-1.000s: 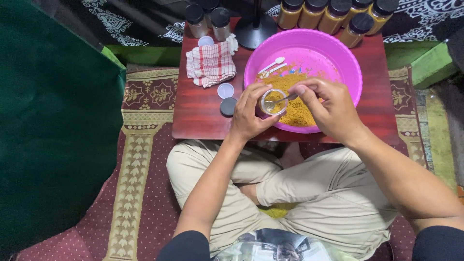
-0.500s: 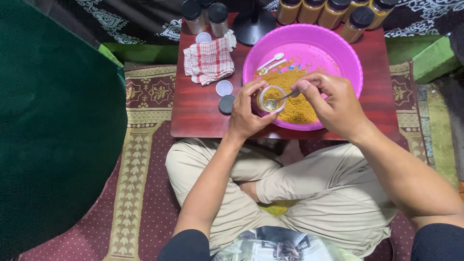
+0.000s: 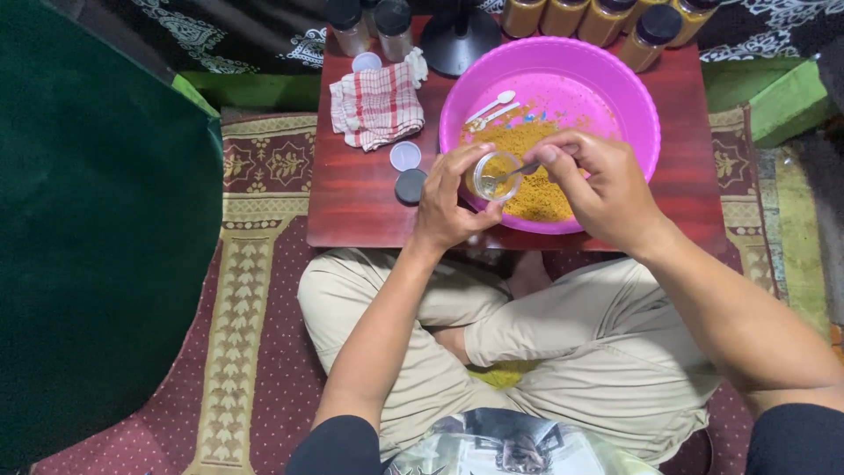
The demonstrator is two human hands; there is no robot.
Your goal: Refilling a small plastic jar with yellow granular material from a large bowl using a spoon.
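Low red counter point(image 3: 352, 193), pink basin point(image 3: 633, 97) of yellow powder point(image 3: 527, 145). Small jar point(image 3: 494, 176) gripped in left hand point(image 3: 448, 202), spoon point(image 3: 519, 171) pinched in right hand point(image 3: 607, 189); filling underway, steady tipping needed.

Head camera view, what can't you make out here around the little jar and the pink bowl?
- Small jar: fill level unclear; left hand wraps it.
- Spoon: handle hidden inside right hand; bowl end too small.
- Bottles at the back: tops cut off by the frame's top edge.
- Pink bowl: near rim hidden by both hands.
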